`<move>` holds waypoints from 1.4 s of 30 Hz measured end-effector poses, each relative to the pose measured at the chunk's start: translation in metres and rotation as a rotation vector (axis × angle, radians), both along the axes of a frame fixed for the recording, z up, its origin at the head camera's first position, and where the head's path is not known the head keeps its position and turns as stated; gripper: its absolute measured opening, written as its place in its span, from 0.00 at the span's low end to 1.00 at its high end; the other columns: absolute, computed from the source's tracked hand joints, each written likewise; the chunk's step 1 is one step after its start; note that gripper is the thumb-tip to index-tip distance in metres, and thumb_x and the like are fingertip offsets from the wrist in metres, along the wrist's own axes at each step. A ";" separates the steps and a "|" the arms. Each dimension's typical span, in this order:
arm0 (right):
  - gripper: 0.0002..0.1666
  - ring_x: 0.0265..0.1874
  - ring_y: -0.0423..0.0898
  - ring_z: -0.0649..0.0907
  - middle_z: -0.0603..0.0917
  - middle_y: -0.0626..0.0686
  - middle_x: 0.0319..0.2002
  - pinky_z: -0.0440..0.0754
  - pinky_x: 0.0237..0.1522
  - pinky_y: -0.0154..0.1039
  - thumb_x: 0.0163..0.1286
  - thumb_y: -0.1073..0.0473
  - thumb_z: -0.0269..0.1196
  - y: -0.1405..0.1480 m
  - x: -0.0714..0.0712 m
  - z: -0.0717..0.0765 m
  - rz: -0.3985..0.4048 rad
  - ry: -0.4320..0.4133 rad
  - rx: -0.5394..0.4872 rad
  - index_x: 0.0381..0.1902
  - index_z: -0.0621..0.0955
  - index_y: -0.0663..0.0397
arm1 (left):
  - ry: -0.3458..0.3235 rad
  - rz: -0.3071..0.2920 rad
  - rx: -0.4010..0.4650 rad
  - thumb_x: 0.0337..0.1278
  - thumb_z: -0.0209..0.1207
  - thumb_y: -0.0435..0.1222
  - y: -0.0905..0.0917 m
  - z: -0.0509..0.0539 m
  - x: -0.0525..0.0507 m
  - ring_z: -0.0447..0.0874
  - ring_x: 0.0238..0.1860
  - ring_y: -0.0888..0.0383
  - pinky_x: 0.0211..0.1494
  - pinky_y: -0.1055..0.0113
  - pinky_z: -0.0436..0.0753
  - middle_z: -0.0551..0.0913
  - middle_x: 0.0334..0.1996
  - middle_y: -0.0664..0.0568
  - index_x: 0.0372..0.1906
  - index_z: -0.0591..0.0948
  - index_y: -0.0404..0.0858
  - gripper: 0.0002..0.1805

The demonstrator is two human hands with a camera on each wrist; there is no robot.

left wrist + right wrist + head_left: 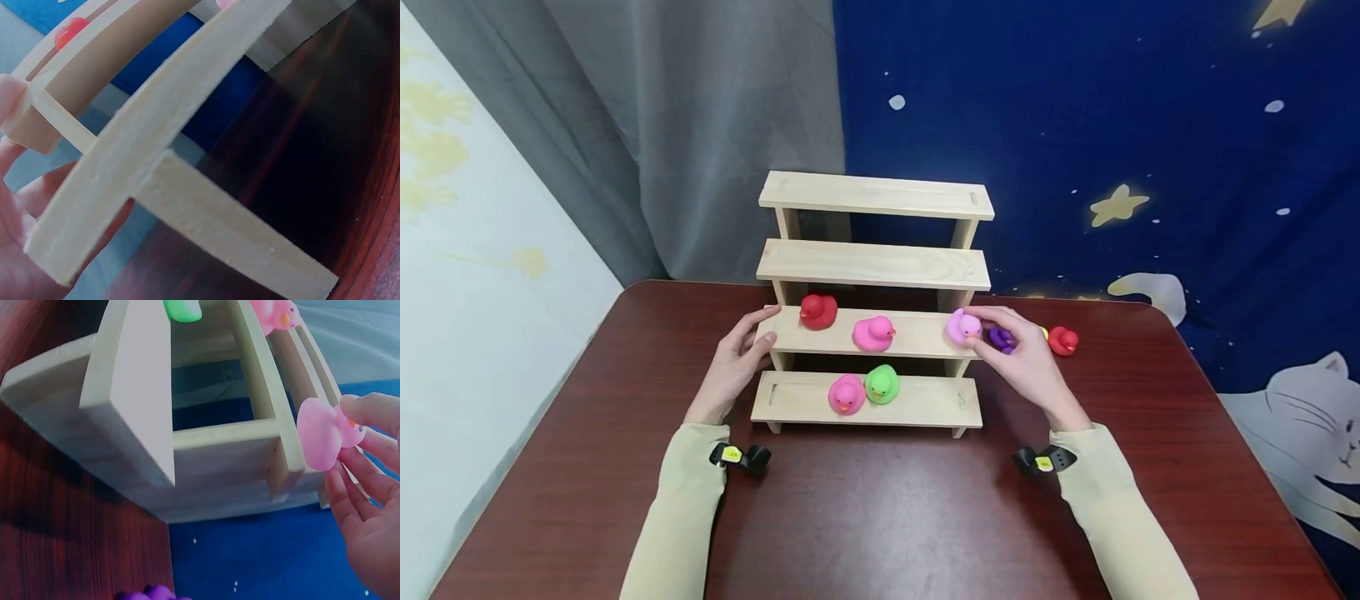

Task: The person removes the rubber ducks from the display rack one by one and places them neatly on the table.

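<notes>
A four-step wooden display stand [874, 265] stands on the table. My right hand [1028, 367] pinches a light purple rubber duck [961, 327] at the right end of the second step from the bottom; in the right wrist view this duck [324, 434] looks pink. The left hand [730, 371] grips the left end of that same step, thumb and fingers about its edge. On this step sit a red rubber duck [818, 312] and a pink duck [874, 333]. Another pink duck [847, 394] and a green duck [882, 384] sit side by side on the lowest step.
Right of the stand, a dark purple duck [1001, 338] and a red duck [1063, 341] lie on the brown table [880, 517], with a bit of yellow partly hidden behind the right hand. Grey and dark blue curtains [1075, 125] hang behind the table.
</notes>
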State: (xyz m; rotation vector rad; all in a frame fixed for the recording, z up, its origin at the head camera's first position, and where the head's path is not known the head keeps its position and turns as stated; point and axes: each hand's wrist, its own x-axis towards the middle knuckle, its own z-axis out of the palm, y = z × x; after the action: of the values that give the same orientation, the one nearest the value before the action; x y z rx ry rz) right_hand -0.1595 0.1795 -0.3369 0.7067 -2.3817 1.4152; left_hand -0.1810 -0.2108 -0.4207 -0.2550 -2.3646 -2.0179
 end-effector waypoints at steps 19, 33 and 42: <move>0.22 0.46 0.38 0.78 0.81 0.65 0.50 0.73 0.46 0.23 0.58 0.76 0.67 0.047 0.010 -0.001 -0.136 -0.028 -0.023 0.53 0.80 0.70 | -0.002 0.008 0.011 0.72 0.52 0.39 0.001 0.000 0.001 0.76 0.54 0.56 0.48 0.67 0.78 0.62 0.71 0.49 0.71 0.66 0.44 0.26; 0.24 0.44 0.34 0.79 0.82 0.64 0.50 0.73 0.45 0.22 0.59 0.73 0.68 0.089 0.001 -0.026 -0.244 -0.016 0.008 0.55 0.81 0.64 | 0.025 -0.005 0.030 0.72 0.51 0.38 0.000 -0.002 0.000 0.78 0.52 0.59 0.47 0.68 0.79 0.66 0.68 0.43 0.72 0.65 0.43 0.26; 0.23 0.44 0.31 0.79 0.83 0.61 0.50 0.72 0.47 0.22 0.61 0.67 0.69 0.110 0.002 -0.047 -0.319 -0.053 0.036 0.55 0.82 0.58 | 0.031 -0.005 0.045 0.72 0.52 0.38 0.001 -0.002 0.000 0.79 0.51 0.60 0.47 0.68 0.79 0.68 0.66 0.40 0.71 0.66 0.43 0.26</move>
State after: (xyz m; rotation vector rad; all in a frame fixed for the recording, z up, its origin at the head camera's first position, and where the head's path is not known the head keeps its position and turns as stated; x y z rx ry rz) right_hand -0.1573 0.2892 -0.3836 0.2813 -2.4305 1.2727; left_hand -0.1807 -0.2098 -0.4231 -0.2884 -2.2999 -2.0514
